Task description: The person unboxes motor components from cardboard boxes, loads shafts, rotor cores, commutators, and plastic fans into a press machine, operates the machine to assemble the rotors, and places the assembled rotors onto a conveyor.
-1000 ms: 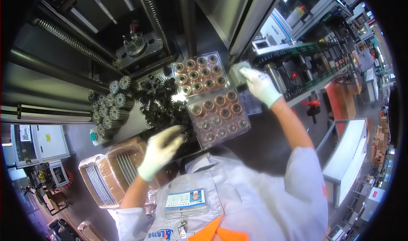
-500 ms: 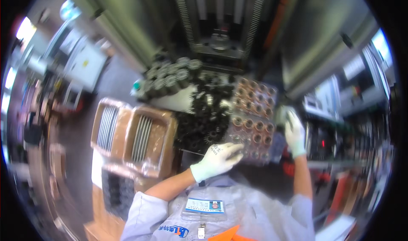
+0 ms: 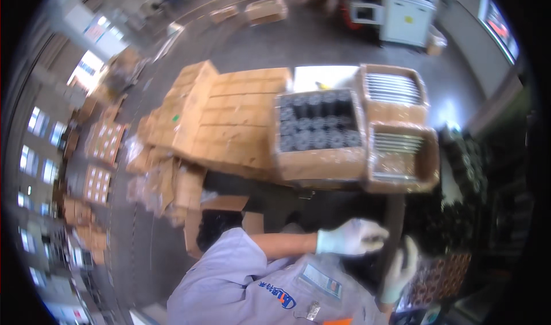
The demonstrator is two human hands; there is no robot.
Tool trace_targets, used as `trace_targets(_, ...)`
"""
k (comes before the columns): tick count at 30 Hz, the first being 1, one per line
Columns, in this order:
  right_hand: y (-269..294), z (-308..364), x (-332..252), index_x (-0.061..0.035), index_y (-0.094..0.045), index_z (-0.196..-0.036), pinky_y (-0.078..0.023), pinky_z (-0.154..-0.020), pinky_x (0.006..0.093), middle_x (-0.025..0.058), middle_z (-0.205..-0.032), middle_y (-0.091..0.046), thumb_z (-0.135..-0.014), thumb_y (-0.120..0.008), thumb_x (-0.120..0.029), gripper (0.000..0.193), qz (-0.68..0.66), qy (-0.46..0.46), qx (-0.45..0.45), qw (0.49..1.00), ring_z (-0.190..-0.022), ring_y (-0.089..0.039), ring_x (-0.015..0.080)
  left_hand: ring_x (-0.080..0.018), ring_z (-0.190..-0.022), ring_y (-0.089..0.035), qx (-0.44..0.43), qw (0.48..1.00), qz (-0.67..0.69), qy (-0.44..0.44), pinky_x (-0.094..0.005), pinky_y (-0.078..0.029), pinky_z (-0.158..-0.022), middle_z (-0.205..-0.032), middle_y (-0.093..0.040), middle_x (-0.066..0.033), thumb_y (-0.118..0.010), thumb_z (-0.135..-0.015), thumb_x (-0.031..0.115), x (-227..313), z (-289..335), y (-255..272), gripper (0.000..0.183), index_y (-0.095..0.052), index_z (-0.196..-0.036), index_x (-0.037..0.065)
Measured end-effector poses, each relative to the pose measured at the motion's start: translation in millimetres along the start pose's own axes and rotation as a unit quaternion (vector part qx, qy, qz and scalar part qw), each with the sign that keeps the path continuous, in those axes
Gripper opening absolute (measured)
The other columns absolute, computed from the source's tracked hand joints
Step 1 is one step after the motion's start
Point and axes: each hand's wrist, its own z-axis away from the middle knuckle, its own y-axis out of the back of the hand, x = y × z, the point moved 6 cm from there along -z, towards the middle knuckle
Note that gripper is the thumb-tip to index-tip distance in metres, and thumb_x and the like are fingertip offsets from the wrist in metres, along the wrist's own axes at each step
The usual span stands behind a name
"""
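Observation:
My left hand [image 3: 353,237], in a white glove, reaches in front of my body with its fingers curled and pressed together. Whatever those fingertips may hold is too small or blurred to make out. My right hand [image 3: 400,273], gloved too, is raised close by on the right, thumb and fingers apart with a dark gap between them; I see nothing clearly held. Just right of it lies a clear plastic tray [image 3: 422,279] with copper-coloured rings [image 3: 453,270]. A dark heap of toothed metal parts [image 3: 459,224] lies beyond the tray, mostly in shadow.
Beyond my hands stand a carton of dark gears [image 3: 318,160] and two plastic-lined cartons [image 3: 402,184], [image 3: 396,113] holding silvery rows. Stacked brown cartons [image 3: 241,124] are to the left. An opened carton [image 3: 252,223] sits low beside my left arm. A white cabinet [image 3: 407,18] stands far back.
My view has swung left, so the cartons now fill the middle and the ring tray sits at the lower right. My right hand has left the tray's right side and is now near my left hand.

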Motion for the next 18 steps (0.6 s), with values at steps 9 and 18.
trace_targets(9, -275.3, 2.7, -134.2, -0.0026, -0.068, -0.115, -0.054, -0.091, 0.0398, 0.0178, -0.116, -0.068, -0.087, -0.066, -0.006, 0.028, -0.033, 0.247, -0.384, 0.889, -0.105, -0.067, 0.0355, -0.0206, -0.093, -0.069, 0.421, 0.849, 0.193, 0.255, -0.0316, -0.061, -0.075, -0.120, -0.065, -0.0114, -0.063, -0.099, 0.019, -128.3, 237.9, 221.1, 0.050, -0.046, -0.143, 0.002)
trace_targets(18, -467.0, -8.4, -228.7, -0.0049, -0.065, -0.120, -0.054, -0.090, 0.0421, 0.0175, -0.115, -0.066, -0.090, -0.065, -0.017, 0.033, 0.016, 0.309, -0.463, 0.830, -0.105, -0.065, 0.0363, -0.0253, -0.108, -0.063, 0.712, 0.519, 0.355, 0.314, -0.0451, -0.049, -0.096, -0.113, -0.067, -0.0082, -0.058, -0.095, 0.057, -325.2, 536.1, 402.2, 0.049, -0.058, -0.120, 0.015)
